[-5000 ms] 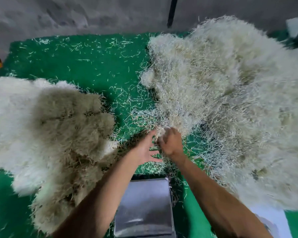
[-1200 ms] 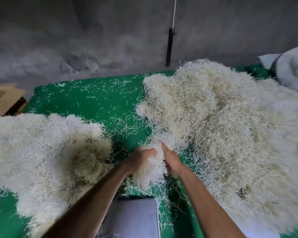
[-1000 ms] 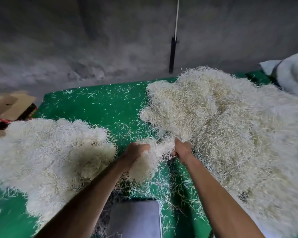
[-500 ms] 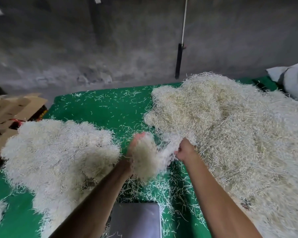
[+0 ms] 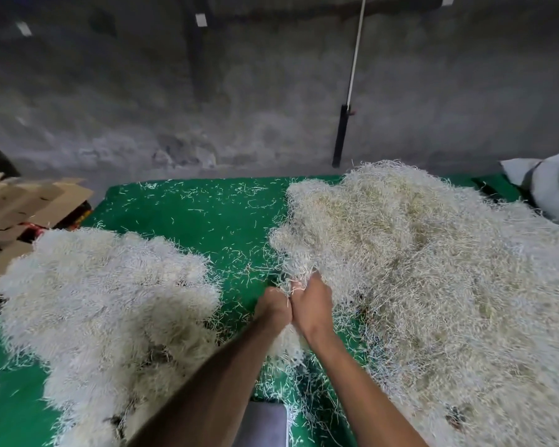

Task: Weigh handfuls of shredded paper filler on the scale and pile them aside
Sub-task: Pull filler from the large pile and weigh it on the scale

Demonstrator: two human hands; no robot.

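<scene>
A large heap of cream shredded paper (image 5: pixel 433 279) covers the right half of the green mat (image 5: pixel 204 221). A second, whiter pile (image 5: pixel 110 304) lies on the left. My left hand (image 5: pixel 273 309) and my right hand (image 5: pixel 313 303) are pressed together at the near edge of the large heap, fingers curled round a clump of shreds (image 5: pixel 288 345) that hangs below my wrists. The scale's grey platter (image 5: pixel 265 424) shows at the bottom edge, between my forearms, with nothing on the part I can see.
Loose shreds litter the mat between the piles. Flattened cardboard (image 5: pixel 23 204) lies off the mat at far left. A white sack (image 5: pixel 552 188) sits at far right. A grey concrete wall with a hanging black-handled rod (image 5: pixel 341 133) stands behind.
Earlier my hands were apart, stretching a clump pulled from the large heap. Now they have come together around it at the heap's edge, and the view has tilted upward.
</scene>
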